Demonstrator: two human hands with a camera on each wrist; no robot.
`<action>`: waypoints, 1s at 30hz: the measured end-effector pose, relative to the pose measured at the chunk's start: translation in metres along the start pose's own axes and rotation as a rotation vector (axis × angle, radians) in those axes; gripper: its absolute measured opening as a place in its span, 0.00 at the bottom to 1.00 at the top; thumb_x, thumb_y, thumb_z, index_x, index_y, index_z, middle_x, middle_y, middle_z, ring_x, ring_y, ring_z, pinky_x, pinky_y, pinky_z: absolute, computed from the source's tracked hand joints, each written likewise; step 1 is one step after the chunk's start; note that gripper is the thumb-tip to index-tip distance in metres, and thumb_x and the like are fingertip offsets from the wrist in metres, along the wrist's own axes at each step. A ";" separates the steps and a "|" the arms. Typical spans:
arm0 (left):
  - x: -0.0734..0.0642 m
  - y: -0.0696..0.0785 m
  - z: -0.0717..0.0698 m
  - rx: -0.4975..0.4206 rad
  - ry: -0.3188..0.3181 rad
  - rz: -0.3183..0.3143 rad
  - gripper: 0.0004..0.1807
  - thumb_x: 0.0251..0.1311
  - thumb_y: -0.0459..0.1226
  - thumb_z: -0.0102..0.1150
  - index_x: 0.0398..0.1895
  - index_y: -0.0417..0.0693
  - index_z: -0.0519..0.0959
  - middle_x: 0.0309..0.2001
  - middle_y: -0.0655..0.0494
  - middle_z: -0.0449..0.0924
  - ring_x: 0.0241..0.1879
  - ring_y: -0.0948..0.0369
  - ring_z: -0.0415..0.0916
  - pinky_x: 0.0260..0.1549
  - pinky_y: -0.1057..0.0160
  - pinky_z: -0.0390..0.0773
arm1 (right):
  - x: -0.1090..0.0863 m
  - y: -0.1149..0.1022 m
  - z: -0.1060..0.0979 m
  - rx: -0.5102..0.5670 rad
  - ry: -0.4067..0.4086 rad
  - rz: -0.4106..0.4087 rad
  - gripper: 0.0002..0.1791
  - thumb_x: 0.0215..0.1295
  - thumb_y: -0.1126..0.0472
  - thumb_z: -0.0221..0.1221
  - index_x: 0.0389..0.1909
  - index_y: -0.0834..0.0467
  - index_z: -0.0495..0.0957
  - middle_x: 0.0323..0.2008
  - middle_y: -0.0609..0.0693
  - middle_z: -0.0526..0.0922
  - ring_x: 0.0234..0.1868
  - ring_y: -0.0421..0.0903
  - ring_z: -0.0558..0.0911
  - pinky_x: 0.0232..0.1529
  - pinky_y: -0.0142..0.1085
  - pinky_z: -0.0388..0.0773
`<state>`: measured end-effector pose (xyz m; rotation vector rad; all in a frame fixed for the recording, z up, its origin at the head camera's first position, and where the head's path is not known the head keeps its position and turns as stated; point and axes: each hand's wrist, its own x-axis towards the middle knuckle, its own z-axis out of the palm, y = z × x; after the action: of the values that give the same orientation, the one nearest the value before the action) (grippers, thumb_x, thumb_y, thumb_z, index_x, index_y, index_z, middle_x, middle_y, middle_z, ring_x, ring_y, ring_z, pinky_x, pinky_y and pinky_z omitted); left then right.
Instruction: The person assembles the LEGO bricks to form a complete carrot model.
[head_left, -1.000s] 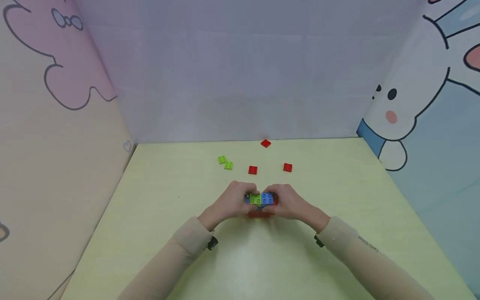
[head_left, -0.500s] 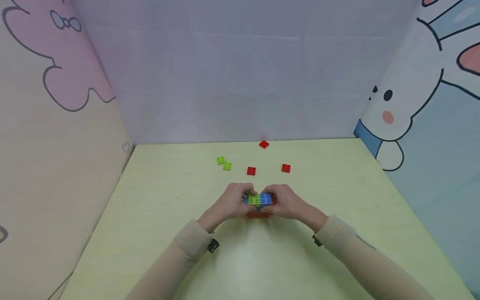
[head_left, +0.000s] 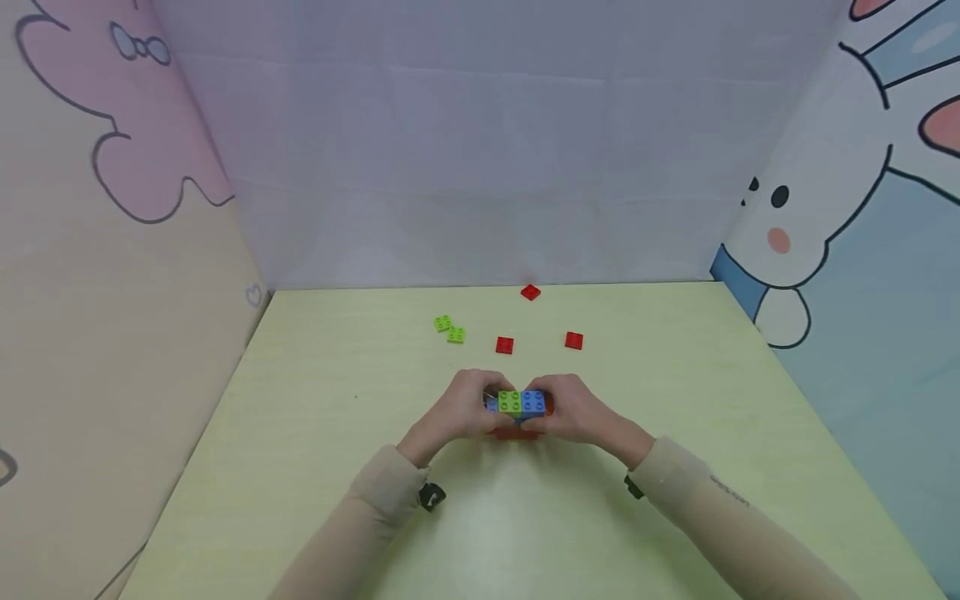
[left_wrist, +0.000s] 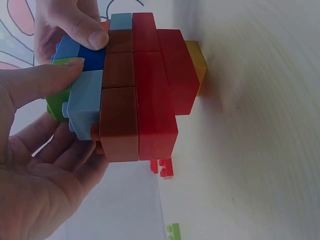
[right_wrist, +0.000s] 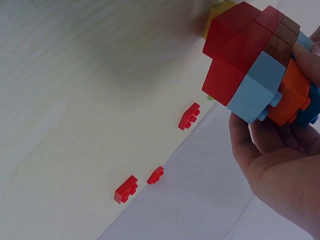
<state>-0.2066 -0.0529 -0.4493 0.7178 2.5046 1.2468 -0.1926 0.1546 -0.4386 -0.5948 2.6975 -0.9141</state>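
Observation:
A stack of toy building bricks (left_wrist: 118, 117) stands in front of me, held between both hands. Its bottom is yellow, with wide red layers (left_wrist: 156, 95) above, then brown, light blue, orange and dark blue bricks. On top sit a green brick (head_left: 510, 404) and a blue brick (head_left: 533, 403), side by side with studs up. My left hand (head_left: 467, 407) grips the left side of the upper layers, thumb on the near face and fingers behind. My right hand (head_left: 576, 408) grips the right side likewise, its thumb on the near face. The hands cover much of the middle layers.
Beyond the stack on the pale table (head_left: 337, 467) lie red bricks (head_left: 505, 345), one of them (head_left: 531, 292) near the back edge, and two light green bricks (head_left: 456, 335) further left. A pale cloth wall (head_left: 480, 167) closes off the back; printed panels stand at both sides.

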 end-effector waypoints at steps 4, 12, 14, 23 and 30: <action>-0.001 -0.001 0.002 -0.008 0.001 0.000 0.15 0.48 0.36 0.73 0.41 0.51 0.83 0.37 0.63 0.77 0.39 0.60 0.72 0.38 0.64 0.75 | 0.000 0.002 0.001 0.001 -0.006 0.003 0.20 0.48 0.56 0.74 0.42 0.55 0.80 0.34 0.41 0.78 0.37 0.42 0.75 0.37 0.34 0.75; -0.003 -0.001 0.004 0.012 0.016 0.001 0.15 0.50 0.38 0.72 0.42 0.51 0.83 0.37 0.65 0.76 0.39 0.61 0.72 0.38 0.62 0.74 | -0.001 0.003 -0.001 0.035 -0.022 -0.022 0.19 0.49 0.56 0.73 0.42 0.54 0.80 0.35 0.41 0.78 0.37 0.42 0.75 0.36 0.34 0.76; -0.002 -0.002 0.004 0.016 0.018 0.005 0.15 0.49 0.39 0.73 0.42 0.51 0.83 0.37 0.65 0.77 0.39 0.61 0.72 0.38 0.62 0.74 | -0.001 0.004 -0.001 0.045 -0.025 -0.029 0.19 0.50 0.56 0.73 0.43 0.54 0.80 0.35 0.41 0.78 0.37 0.42 0.75 0.36 0.34 0.76; -0.002 -0.006 0.004 0.006 0.026 0.011 0.16 0.48 0.38 0.74 0.42 0.51 0.83 0.37 0.65 0.77 0.38 0.61 0.72 0.39 0.62 0.74 | -0.002 0.006 0.000 0.052 -0.032 -0.070 0.21 0.51 0.52 0.72 0.44 0.52 0.79 0.37 0.39 0.78 0.38 0.41 0.75 0.38 0.35 0.75; -0.001 -0.006 0.007 0.023 0.036 0.013 0.16 0.47 0.38 0.74 0.41 0.50 0.84 0.36 0.65 0.77 0.38 0.62 0.72 0.40 0.61 0.73 | -0.005 0.016 -0.013 0.116 0.016 -0.136 0.25 0.52 0.42 0.68 0.48 0.51 0.79 0.41 0.40 0.79 0.41 0.42 0.77 0.40 0.42 0.77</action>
<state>-0.2043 -0.0521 -0.4577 0.7244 2.5515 1.2483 -0.1971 0.1748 -0.4382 -0.7563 2.6224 -1.1049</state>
